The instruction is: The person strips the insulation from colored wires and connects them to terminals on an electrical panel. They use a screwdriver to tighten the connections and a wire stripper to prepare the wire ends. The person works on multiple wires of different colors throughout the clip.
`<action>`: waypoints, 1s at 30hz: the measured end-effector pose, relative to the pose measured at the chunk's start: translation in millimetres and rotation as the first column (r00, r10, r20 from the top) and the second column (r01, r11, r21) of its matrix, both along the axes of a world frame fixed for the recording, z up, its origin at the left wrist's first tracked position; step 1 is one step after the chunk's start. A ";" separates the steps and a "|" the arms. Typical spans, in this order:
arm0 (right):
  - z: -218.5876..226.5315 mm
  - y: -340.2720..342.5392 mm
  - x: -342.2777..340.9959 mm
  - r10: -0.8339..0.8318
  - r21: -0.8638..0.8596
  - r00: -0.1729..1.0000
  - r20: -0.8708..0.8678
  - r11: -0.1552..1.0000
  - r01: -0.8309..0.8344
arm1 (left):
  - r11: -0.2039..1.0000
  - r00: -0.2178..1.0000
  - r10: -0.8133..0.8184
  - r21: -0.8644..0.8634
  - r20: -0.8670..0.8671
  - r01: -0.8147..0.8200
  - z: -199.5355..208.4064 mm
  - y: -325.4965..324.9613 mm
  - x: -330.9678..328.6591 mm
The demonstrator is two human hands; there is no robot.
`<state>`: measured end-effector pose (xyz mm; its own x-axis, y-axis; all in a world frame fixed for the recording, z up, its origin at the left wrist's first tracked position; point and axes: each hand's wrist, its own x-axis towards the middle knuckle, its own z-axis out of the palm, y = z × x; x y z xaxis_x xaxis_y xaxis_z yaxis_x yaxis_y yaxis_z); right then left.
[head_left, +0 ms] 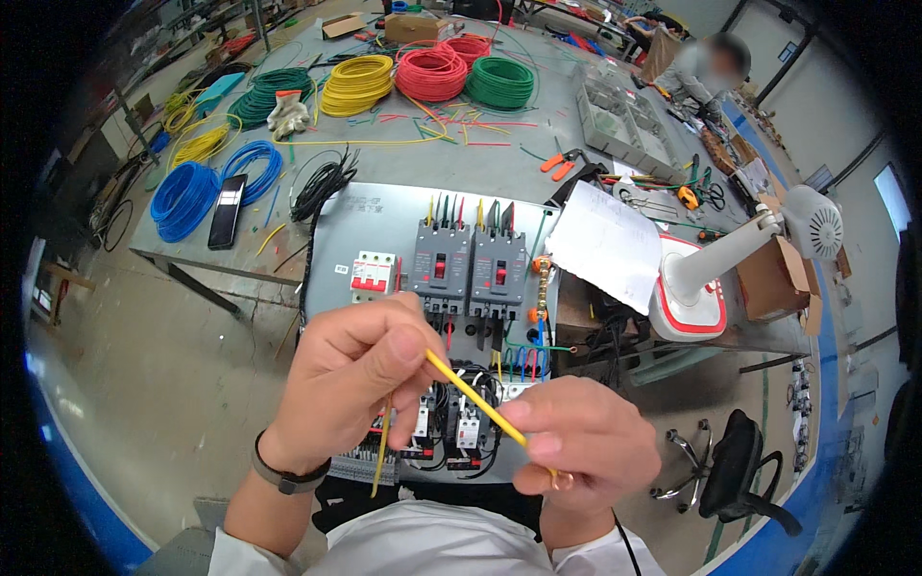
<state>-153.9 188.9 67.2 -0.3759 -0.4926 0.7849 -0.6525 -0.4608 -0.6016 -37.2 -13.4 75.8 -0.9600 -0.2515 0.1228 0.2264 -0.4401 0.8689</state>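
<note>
A length of yellow wire (473,395) stretches slantwise between my hands. My left hand (351,370), with a dark band on its wrist, pinches it between thumb and fingers, and a tail of the wire hangs below. My right hand (591,437) is closed on the other end, where a small copper-coloured tip (563,481) shows at the fingertips; its exact form is unclear. Beneath my hands lies a light grey mounting panel (336,216). It carries two grey circuit breakers (441,269) with red levers and a small white-and-red breaker (372,275). My hands partly hide the lower devices.
Coils of yellow wire (357,84), red wire (431,73), green wire (499,84) and blue wire (182,202) lie on the table. A phone (227,211) rests at left. At right are papers (605,245), a white fan (691,288) and a chair (735,466). A co-worker (699,77) sits farther back.
</note>
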 end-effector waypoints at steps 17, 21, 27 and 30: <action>-39.9 2.5 37.7 -0.107 -0.197 0.987 0.120 0.972 0.129 | 0.994 0.978 -0.105 0.016 0.181 0.104 -12.2 14.0 9.8; -33.6 -7.9 54.3 -0.210 -0.203 0.933 0.291 0.940 0.274 | 0.994 0.984 -0.106 0.033 0.144 0.102 -17.8 14.9 8.9; -18.9 -6.0 49.5 -0.085 -0.102 0.853 0.515 0.982 0.160 | 0.989 0.992 -0.037 -0.138 0.123 0.054 -16.8 16.9 9.3; -11.7 -4.3 44.5 0.016 -0.084 0.810 0.586 0.996 0.041 | 0.977 0.998 -0.022 -0.210 0.059 0.034 -23.1 14.9 8.4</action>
<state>-109.4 184.5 55.5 -0.7838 -0.4237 0.4540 -0.1960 -0.5250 -0.8282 -28.8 1.6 52.7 -0.9732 -0.1982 0.1163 0.1651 -0.2508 0.9539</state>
